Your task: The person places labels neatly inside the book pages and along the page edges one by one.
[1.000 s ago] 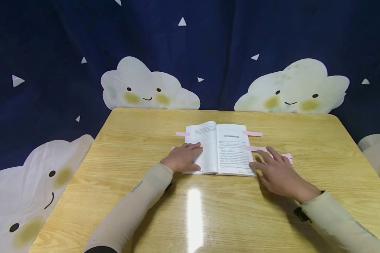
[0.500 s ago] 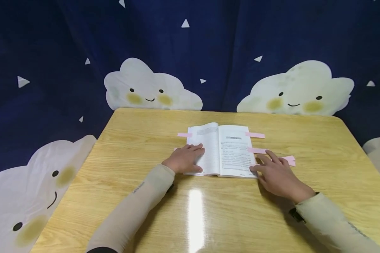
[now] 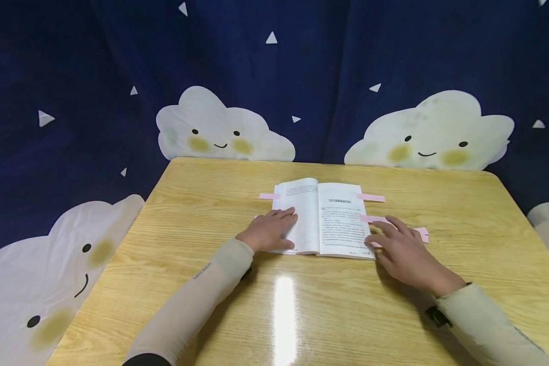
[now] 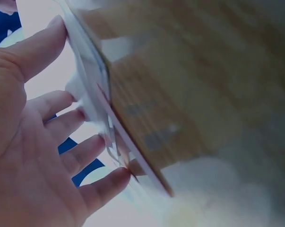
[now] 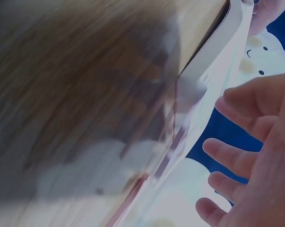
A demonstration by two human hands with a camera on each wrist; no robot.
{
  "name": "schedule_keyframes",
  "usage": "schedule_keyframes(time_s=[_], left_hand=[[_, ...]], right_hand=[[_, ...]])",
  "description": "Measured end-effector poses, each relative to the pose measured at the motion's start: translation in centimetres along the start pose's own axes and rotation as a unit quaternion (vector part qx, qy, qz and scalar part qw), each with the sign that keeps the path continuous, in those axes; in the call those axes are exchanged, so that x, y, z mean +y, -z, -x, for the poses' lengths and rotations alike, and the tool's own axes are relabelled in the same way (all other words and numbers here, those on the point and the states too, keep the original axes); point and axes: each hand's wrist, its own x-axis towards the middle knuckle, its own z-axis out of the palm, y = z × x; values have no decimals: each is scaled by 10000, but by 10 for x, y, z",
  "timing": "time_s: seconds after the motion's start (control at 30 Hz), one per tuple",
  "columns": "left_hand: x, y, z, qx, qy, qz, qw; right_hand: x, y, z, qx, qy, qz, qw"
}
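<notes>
An open book point(image 3: 343, 223) with printed pages lies on the wooden table. My left hand point(image 3: 269, 230) rests with spread fingers on the left page point(image 3: 305, 218). Beside the right page's lower edge is my right hand point(image 3: 404, 254), fingers slightly bent and apart, index fingertip close to the paper; nothing shows between thumb and fingers in the right wrist view. Pink paper strips stick out from the book: an upper left strip point(image 3: 269, 196), an upper right strip point(image 3: 371, 197), and a middle right strip point(image 3: 374, 219). A lower right strip point(image 3: 422, 234) is partly hidden by my right hand.
The wooden table point(image 3: 201, 203) reaches back to a dark blue curtain point(image 3: 320, 61) printed with smiling clouds and white triangles. A bright light reflection point(image 3: 285, 320) shows on the tabletop in front of the book.
The whole head view shifts slightly right and down. Both hands stay about where they were on and beside the book; the right hand's fingers shift only a little.
</notes>
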Motion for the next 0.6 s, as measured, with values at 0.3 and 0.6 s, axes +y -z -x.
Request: schedule_keyframes(time_s=[0.3,0.6], left_hand=[[1,0,0,391,-188,-40,9991],[1,4,3,511,-240,-131,9983]], right_hand=[[-17,-3,-10,57,81,-233,9997],[-44,-10,-41,181,320,-442,9983]])
